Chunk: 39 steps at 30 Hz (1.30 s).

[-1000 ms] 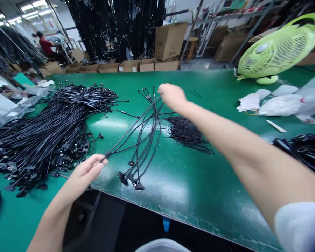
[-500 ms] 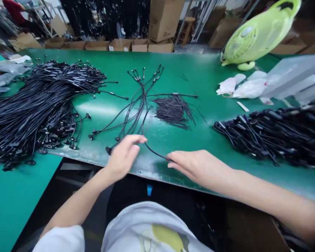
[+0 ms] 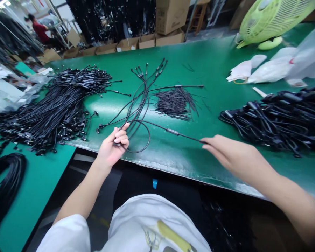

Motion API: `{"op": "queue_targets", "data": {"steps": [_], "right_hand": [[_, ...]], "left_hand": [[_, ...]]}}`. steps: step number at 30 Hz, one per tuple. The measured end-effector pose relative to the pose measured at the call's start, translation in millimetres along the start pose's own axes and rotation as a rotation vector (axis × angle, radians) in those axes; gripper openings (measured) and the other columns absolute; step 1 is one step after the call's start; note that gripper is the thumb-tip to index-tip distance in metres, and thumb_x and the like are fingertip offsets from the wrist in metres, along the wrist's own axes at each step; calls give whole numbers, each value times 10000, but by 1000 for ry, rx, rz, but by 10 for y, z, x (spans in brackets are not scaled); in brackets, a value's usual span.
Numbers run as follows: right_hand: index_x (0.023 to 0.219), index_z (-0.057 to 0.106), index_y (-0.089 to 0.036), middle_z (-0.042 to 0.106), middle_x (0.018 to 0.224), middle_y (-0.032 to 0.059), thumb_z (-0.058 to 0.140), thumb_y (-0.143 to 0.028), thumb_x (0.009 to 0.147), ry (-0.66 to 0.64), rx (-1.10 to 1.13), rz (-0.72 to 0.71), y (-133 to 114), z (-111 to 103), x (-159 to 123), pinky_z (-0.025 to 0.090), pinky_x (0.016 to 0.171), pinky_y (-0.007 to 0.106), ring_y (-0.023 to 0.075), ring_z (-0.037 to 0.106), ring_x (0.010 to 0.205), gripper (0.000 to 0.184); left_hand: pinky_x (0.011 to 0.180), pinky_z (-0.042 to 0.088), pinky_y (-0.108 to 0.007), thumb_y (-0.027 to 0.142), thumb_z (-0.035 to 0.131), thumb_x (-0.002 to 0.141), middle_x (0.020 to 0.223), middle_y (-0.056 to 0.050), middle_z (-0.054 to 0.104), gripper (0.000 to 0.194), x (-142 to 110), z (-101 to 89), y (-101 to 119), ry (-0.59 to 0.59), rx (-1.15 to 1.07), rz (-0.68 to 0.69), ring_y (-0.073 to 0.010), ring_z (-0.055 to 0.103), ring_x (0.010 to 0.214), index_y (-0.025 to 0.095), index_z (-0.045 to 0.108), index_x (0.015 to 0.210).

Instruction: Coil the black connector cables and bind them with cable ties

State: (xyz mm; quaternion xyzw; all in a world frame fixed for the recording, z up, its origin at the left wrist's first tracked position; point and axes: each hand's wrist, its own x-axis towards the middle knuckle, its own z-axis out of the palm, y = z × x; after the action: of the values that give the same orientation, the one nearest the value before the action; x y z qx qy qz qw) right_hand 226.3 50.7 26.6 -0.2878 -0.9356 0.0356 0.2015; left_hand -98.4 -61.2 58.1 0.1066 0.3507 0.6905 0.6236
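A black cable [image 3: 157, 125] runs between my two hands, with a loop in it and a grey sleeve along its right part. My left hand [image 3: 114, 145] is closed on the looped end near the table's front edge. On the right, my right hand [image 3: 225, 150] pinches the cable's other end, drawing that stretch nearly straight. Behind the loop, several loose black cables [image 3: 144, 92] lie crossed on the green table [image 3: 212, 63]. Right of those is a pile of short thin black ties [image 3: 173, 103].
A large heap of black cables [image 3: 65, 101] covers the left side. Bundled cables [image 3: 280, 119] lie at the right, near white plastic bags [image 3: 273, 68] and a green fan [image 3: 275, 21]. Cardboard boxes [image 3: 170, 17] stand beyond the table. A person in red [image 3: 40, 31] sits far left.
My right hand came back from the far cables to the front, then moved right along the cable. My left hand shifted right, and the cable between them now forms a loop.
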Motion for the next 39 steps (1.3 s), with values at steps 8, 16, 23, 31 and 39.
{"op": "queue_targets", "data": {"steps": [8, 16, 23, 31, 39], "right_hand": [[707, 553, -211, 619, 635, 0, 394, -260, 971, -177, 233, -276, -705, -231, 102, 341, 506, 277, 128, 539, 508, 312], [861, 574, -323, 697, 906, 28, 363, -480, 947, 109, 149, 329, 177, -396, -10, 480, 707, 442, 285, 655, 812, 277], [796, 586, -242, 669, 725, 37, 357, -389, 973, 50, 7, 81, -174, -162, -85, 379, 522, 324, 204, 608, 587, 325], [639, 559, -203, 565, 573, -8, 413, -312, 965, -52, 372, -55, -718, -226, 349, 293, 503, 252, 105, 481, 493, 374], [897, 583, -206, 611, 817, 33, 606, -598, 811, 179, 1059, 451, -662, 399, 556, 477, 699, 308, 181, 591, 772, 402]], "left_hand": [[557, 462, -206, 427, 630, 868, 631, -3, 633, 297, 59, 256, -699, -268, 652, 108, -85, 566, 540, 133, 631, 900], [362, 261, -92, 234, 369, 1014, 493, 86, 301, 287, -20, 51, 45, -12, 57, 56, -16, 249, 353, 130, 620, 922], [463, 348, -131, 264, 520, 949, 549, 68, 437, 175, 18, 54, -113, 7, 299, 216, -30, 395, 446, 176, 653, 1020], [893, 456, -334, 395, 523, 931, 978, -91, 705, 266, -111, 218, -739, -462, 1050, 232, -213, 646, 986, 189, 678, 997], [647, 447, -283, 527, 595, 853, 674, 12, 532, 322, 78, 236, -803, -273, 400, 47, -128, 529, 627, 206, 580, 858]]}}
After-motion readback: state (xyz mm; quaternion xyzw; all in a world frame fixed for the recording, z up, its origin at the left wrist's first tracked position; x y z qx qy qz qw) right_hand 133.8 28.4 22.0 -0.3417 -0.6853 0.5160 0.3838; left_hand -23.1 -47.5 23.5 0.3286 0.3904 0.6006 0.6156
